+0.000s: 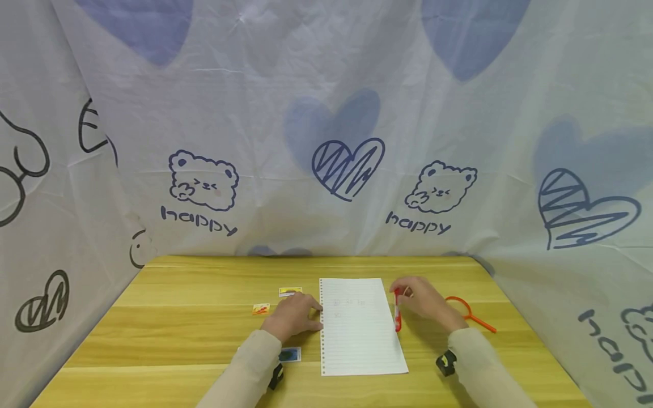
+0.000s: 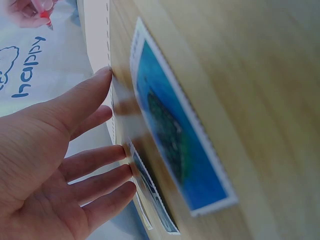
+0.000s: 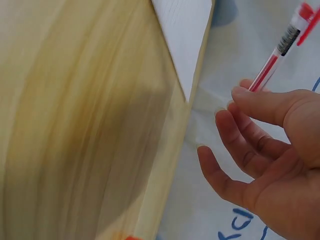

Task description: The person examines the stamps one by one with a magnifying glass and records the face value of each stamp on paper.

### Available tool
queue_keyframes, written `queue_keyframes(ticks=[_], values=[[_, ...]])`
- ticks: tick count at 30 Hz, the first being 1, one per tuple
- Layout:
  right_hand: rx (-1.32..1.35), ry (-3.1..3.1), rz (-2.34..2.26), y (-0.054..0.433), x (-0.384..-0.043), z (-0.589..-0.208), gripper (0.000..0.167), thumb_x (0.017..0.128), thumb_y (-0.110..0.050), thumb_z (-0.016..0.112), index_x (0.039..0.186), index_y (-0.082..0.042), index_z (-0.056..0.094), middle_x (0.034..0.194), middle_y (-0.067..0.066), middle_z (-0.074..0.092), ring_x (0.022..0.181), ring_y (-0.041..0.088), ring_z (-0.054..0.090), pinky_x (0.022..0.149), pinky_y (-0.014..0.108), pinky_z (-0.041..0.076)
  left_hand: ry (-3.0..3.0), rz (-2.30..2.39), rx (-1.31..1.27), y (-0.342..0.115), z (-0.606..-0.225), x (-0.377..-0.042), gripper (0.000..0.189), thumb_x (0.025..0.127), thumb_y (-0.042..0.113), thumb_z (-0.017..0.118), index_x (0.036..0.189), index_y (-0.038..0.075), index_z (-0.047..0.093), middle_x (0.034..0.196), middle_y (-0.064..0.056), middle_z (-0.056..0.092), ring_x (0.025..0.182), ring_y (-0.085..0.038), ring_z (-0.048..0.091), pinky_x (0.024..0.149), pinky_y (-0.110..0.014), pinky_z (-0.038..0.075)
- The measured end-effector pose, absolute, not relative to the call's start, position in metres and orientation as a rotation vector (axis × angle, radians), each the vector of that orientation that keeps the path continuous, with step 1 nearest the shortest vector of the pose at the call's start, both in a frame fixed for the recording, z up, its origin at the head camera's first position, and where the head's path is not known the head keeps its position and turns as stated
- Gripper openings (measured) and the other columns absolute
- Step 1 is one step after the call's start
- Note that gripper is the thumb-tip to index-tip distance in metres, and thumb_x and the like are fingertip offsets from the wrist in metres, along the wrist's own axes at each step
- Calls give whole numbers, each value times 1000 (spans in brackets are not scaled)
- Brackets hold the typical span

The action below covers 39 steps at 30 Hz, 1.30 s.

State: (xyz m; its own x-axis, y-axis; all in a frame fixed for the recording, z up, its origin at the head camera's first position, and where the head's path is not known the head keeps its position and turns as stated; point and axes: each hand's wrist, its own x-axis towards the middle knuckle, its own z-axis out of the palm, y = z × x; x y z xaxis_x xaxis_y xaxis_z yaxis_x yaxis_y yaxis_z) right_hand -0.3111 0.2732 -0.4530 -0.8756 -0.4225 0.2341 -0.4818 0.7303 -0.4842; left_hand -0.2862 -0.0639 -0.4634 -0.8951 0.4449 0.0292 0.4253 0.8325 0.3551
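A ruled loose-leaf sheet [image 1: 359, 345] with punched holes down its left side lies mid-table, bearing faint writing near its top. My left hand [image 1: 295, 316] rests at the sheet's left edge, thumb and fingers spread and fairly straight. Over the right edge, my right hand [image 1: 422, 297] pinches a red pen [image 3: 285, 42] with a clear barrel between thumb and forefinger; the other fingers curl loosely. The left wrist view shows the pen's bare tip pointing down. A blue stamp [image 2: 170, 125] with a dark shape lies near the left hand, and another stamp [image 2: 152, 195] lies beyond it.
Left of the sheet are a yellow stamp [image 1: 290, 290] and an orange-red one [image 1: 261, 309]. An orange magnifying glass [image 1: 482, 324] lies right of the right forearm. Printed white cloth [image 1: 275, 198] hangs behind and beside the wooden table [image 1: 168, 340].
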Motion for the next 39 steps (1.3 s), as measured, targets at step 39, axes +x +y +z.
queue_keyframes(ticks=[39], values=[[585, -3015, 801, 319, -325, -468, 18, 85, 8, 74, 97, -6, 78, 89, 4, 72, 81, 16, 58, 77, 34, 53, 2957, 531, 693, -64, -464, -286, 40, 85, 32, 86, 119, 12, 78, 127, -4, 75, 120, -32, 67, 100, -49, 55]])
